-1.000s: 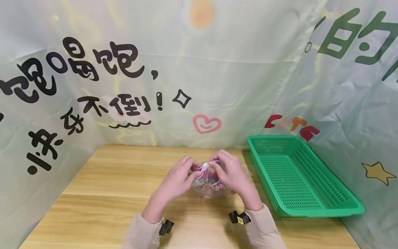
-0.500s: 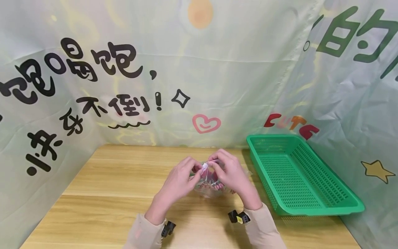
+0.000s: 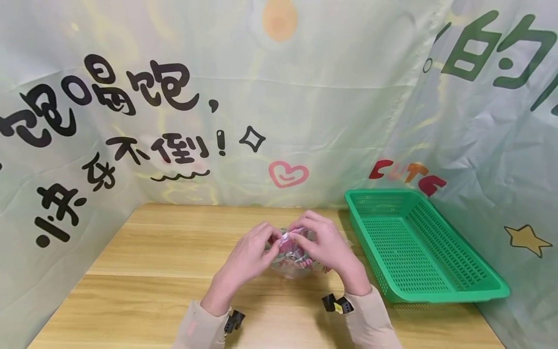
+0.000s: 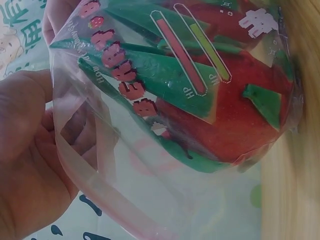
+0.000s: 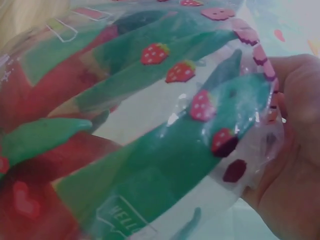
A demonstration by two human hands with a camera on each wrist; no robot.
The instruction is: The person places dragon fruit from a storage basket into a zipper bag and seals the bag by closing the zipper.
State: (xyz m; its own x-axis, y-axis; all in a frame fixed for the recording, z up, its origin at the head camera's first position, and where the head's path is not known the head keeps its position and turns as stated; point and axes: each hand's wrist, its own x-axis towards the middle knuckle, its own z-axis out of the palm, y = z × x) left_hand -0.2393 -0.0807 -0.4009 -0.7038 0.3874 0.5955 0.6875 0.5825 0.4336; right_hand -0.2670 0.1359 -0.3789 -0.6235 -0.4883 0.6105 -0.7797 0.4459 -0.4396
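Note:
A clear plastic slider bag, printed with pink letters and strawberries, stands on the table. Through its film show red, green-scaled dragon fruit, seen from another side in the right wrist view, where long green scales stretch toward the mouth. My left hand pinches the bag's top edge beside the white slider. On the other side of the slider, the thumb and fingers of my right hand pinch the same edge. Some fingertips are hidden behind the film and the hands.
A green perforated plastic basket stands right of the hands on the wooden table. Printed cloth walls the table's back and sides. A small black camera is strapped at each wrist.
Both hands keep their pinch on the bag's mouth. The white slider has shifted slightly left and toward me, close to the left fingertips. The basket has not moved.

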